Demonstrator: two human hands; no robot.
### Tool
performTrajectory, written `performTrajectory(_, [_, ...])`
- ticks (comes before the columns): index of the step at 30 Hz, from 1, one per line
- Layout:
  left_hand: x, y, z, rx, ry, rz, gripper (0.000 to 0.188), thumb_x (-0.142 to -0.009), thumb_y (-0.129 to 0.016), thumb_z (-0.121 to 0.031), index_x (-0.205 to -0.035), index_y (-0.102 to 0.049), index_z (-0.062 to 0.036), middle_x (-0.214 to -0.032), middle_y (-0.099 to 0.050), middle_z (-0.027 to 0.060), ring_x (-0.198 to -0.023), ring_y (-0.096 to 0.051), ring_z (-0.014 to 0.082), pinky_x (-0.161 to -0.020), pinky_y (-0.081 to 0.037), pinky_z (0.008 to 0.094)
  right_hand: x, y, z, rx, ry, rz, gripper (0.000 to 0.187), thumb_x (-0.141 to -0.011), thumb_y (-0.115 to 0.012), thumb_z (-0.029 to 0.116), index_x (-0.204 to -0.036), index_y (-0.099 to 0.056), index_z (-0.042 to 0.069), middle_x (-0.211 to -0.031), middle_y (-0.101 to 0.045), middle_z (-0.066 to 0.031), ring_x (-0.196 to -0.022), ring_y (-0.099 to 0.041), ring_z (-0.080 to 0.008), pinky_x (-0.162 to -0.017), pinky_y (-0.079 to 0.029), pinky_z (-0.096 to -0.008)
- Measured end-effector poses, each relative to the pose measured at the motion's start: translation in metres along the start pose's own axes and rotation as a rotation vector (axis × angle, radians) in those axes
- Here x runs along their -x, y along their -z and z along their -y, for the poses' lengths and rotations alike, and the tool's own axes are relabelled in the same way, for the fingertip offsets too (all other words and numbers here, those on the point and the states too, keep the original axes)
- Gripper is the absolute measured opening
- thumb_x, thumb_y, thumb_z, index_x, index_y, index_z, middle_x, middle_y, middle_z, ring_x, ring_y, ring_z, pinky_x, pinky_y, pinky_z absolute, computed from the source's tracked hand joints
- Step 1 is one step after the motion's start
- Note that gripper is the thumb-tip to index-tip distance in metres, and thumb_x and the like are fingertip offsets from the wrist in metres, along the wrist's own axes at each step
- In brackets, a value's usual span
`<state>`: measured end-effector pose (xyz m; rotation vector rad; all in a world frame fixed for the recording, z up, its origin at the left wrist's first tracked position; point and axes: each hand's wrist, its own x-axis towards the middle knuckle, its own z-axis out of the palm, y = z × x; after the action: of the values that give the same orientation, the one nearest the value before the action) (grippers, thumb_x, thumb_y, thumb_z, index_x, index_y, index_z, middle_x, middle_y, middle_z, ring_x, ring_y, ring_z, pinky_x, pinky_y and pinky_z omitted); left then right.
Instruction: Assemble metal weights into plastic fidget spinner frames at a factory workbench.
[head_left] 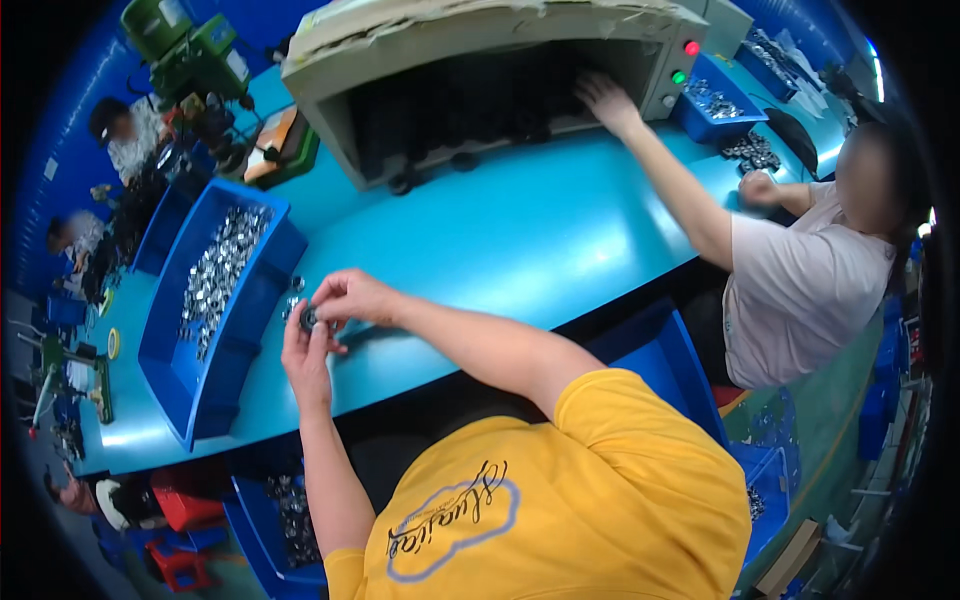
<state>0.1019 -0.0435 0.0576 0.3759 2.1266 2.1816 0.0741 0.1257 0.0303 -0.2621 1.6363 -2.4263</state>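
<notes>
Over the turquoise table [470, 250], both my hands meet in front of me at a small dark round part [309, 318]. My left hand [306, 350] is closed around it from below, thumb and fingers pinching its edge. From the upper right, my right hand [350, 298] presses its fingertips on the same part, which they partly hide. A few small shiny metal pieces [293, 292] lie on the table just beyond my fingers. Left of my hands stands a long blue bin [265, 255] holding many silvery metal pieces [228, 260].
A box-shaped machine [330, 130] with a dark opening stands at the back, several dark round parts [463, 161] along its front. A co-worker [800, 270] at right reaches into it. Blue bins [715, 125] of metal parts stand beyond, and another [250, 530] is below the table.
</notes>
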Motion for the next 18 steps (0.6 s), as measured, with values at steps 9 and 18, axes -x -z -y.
performTrajectory(9, [-0.001, 0.006, -0.025, -0.021, -0.084, 0.116, 0.037, -0.092, -0.072, -0.003, -0.126, -0.058, 0.0020, -0.107, -0.072, 0.0088, -0.096, -0.071, 0.0147, -0.084, -0.056, 0.0288, 0.002, 0.002, 0.022, -0.074, -0.018, -0.014, 0.030, -0.100, -0.065, 0.027, -0.109, -0.070, -0.001, -0.090, -0.068, -0.0075, -0.073, -0.065, -0.0135, -0.067, -0.056, -0.0272])
performTrajectory(18, [0.001, 0.057, -0.011, -0.088, -0.015, 0.109, 0.034, -0.098, -0.073, -0.027, -0.117, -0.064, -0.0011, -0.090, -0.066, 0.0068, -0.072, -0.064, 0.0130, -0.062, -0.054, 0.0292, 0.000, -0.009, 0.023, -0.008, -0.086, 0.036, 0.031, -0.099, -0.068, 0.028, -0.113, -0.069, 0.000, -0.090, -0.068, -0.0061, -0.077, -0.065, -0.0120, -0.068, -0.055, -0.0268])
